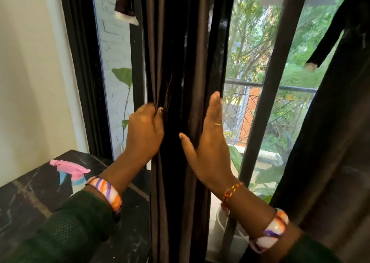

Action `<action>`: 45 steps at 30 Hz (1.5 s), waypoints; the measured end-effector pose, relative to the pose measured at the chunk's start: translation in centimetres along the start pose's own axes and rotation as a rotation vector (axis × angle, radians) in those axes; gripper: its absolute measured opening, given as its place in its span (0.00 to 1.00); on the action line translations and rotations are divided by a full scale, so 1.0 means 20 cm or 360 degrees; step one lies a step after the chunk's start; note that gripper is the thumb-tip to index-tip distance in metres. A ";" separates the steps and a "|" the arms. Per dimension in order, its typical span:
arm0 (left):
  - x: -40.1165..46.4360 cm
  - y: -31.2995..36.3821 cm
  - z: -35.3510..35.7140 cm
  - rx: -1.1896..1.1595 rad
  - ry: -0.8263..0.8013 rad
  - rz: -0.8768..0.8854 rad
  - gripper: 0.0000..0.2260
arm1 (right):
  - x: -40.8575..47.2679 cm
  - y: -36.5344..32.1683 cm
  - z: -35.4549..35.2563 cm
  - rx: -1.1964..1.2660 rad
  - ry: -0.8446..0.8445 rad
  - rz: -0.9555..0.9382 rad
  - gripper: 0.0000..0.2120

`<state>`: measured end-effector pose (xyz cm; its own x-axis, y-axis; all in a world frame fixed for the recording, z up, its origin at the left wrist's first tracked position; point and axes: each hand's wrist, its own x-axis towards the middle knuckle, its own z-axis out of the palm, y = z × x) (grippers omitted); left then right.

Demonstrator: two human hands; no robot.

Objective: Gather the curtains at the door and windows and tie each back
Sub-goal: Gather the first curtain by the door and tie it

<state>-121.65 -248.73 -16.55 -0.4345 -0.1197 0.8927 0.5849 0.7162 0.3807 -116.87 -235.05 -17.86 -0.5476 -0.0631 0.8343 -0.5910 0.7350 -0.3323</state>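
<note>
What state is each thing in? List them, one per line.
Brown curtain: bunched into folds, not yet tied.
Left hand: grips the curtain's left edge.
Right hand: flat, pressing the curtain's right edge.
Tie-back strap: hanging loose.
Spray bottle: upright on the counter.

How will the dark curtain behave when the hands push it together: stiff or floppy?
Probably floppy: the dark curtain already hangs in soft vertical folds and bunches under the left hand. It looks fairly thick, so perhaps somewhat heavy. Its slight sheen near the right hand suggests it may slip.
</note>
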 end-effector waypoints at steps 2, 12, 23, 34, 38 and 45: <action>-0.01 0.04 0.00 0.0037 -0.0020 0.0036 0.10 | 0.00 0.01 0.02 0.0132 -0.0232 0.0366 0.43; -0.03 0.16 0.00 -0.0113 -0.0107 -0.0017 0.12 | -0.12 -0.07 0.15 -0.0115 -0.0552 0.0242 0.51; -0.01 0.07 0.03 -0.0155 -0.0164 -0.0056 0.19 | -0.14 -0.13 0.16 -0.0362 -0.0971 0.0182 0.35; 0.06 -0.20 0.09 0.0149 0.0026 0.0011 0.11 | 0.06 0.03 0.20 -0.0415 0.0224 0.0073 0.48; 0.06 -0.17 0.14 0.0101 0.0048 0.0078 0.10 | 0.13 0.08 0.21 0.0059 -0.0235 0.0443 0.43; 0.06 -0.18 0.20 0.0012 0.0015 0.0017 0.09 | 0.06 0.12 0.37 0.0060 -0.0507 0.0245 0.50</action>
<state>-126.95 -248.66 -17.79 -0.4220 -0.1183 0.8989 0.5841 0.7228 0.3694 -123.28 -238.33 -20.85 -0.7858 -0.1652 0.5960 -0.5053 0.7271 -0.4647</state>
